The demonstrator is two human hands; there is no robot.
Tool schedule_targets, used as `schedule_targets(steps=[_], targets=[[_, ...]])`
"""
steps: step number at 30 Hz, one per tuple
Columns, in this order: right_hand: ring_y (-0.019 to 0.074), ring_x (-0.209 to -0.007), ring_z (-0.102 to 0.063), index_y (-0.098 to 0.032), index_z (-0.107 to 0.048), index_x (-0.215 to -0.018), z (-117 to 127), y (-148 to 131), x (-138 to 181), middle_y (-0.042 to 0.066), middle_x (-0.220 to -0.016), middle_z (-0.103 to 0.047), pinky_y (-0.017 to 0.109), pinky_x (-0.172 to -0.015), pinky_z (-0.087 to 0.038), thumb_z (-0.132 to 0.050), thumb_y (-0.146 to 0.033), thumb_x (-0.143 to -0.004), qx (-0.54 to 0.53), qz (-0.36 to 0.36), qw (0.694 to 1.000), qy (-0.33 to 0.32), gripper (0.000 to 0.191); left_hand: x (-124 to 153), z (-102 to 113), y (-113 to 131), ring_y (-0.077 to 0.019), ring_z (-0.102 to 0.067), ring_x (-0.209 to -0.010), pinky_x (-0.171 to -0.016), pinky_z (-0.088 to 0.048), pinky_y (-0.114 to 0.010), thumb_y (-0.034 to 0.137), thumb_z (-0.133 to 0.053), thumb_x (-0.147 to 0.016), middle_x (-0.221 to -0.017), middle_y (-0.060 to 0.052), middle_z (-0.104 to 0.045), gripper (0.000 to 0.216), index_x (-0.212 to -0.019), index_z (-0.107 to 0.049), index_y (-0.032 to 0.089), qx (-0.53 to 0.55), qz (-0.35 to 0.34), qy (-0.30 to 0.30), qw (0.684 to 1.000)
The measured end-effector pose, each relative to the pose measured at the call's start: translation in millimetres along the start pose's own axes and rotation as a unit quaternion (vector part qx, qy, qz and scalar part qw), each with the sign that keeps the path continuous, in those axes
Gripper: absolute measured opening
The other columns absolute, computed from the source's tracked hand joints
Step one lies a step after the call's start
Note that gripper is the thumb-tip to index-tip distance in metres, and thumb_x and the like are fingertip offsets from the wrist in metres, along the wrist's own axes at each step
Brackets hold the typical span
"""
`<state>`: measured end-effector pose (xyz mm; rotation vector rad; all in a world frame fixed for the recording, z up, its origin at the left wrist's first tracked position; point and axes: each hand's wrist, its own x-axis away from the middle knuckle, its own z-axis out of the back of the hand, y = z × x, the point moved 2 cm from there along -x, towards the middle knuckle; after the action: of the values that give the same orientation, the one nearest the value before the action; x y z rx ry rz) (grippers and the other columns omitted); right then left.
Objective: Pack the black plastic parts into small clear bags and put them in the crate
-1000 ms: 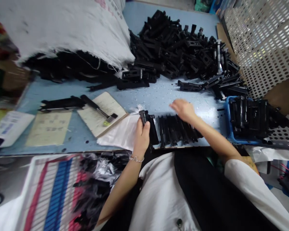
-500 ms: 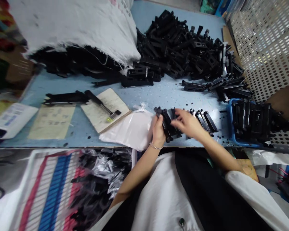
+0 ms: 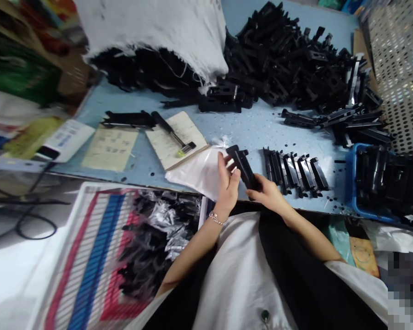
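My right hand (image 3: 269, 195) grips the near end of a long black plastic part (image 3: 243, 166), which slants up and to the left above the table's front edge. Beside its far end is my left hand (image 3: 228, 183), with fingers apart and the palm turned toward the part; whether the fingertips touch it I cannot tell. A white plastic bag (image 3: 201, 174) lies under and left of that hand. Just right of the held part, several similar black parts (image 3: 294, 172) lie side by side in a row on the blue table (image 3: 223, 126).
A large heap of black parts (image 3: 296, 68) covers the back right. A white woven sack (image 3: 158, 32) stands at the back left. On the right is a blue basket (image 3: 351, 183) full of parts. A notepad (image 3: 168, 158) bears a black-handled tool (image 3: 172, 133). Bagged parts (image 3: 154, 243) fill a crate below.
Several black parts that were between my hands now lie in the row on the table. My right hand has come lower, gripping one part; my left hand has opened.
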<state>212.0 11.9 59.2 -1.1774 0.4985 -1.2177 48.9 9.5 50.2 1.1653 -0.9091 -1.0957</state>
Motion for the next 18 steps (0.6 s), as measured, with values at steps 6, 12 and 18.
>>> schedule_targets(steps=[6, 12, 18], targets=[[0.0229, -0.09, -0.071, -0.024, -0.055, -0.132, 0.0, 12.2, -14.5, 0.008, -0.118, -0.069, 0.04, -0.085, -0.058, -0.073, -0.04, -0.078, -0.023, -0.005, 0.997, 0.073, 0.059, -10.6, 50.2, -30.7, -0.0345, -0.057, -0.108, -0.102, -0.043, -0.052, 0.046, -0.065, -0.086, -0.101, -0.014, -0.063, 0.026, -0.084, -0.064, 0.02, -0.338, -0.081, -0.05, 0.936], [0.0224, -0.089, -0.07, -0.021, -0.06, -0.112, -0.2, 2.8, -23.6, 0.007, -0.107, -0.072, 0.038, -0.081, -0.058, -0.077, -0.045, -0.069, -0.232, -0.053, 0.97, 0.04, 0.051, -35.9, 71.2, -44.0, -0.0216, -0.061, -0.084, -0.084, -0.052, -0.037, 0.036, -0.06, -0.085, -0.084, -0.006, -0.063, 0.021, -0.071, -0.066, 0.022, -0.196, -0.047, -0.121, 0.972], [0.0185, -0.078, -0.07, -0.021, -0.064, -0.102, -18.7, -22.6, -29.0, 0.009, -0.11, -0.074, 0.03, -0.07, -0.056, -0.073, -0.045, -0.072, -0.446, -0.073, 0.885, -0.113, 0.04, -42.5, 75.5, -38.8, -0.0219, -0.062, -0.09, -0.088, -0.052, -0.037, 0.037, -0.063, -0.082, -0.085, -0.006, -0.065, 0.022, -0.067, -0.07, 0.022, -0.155, -0.018, -0.101, 0.983]])
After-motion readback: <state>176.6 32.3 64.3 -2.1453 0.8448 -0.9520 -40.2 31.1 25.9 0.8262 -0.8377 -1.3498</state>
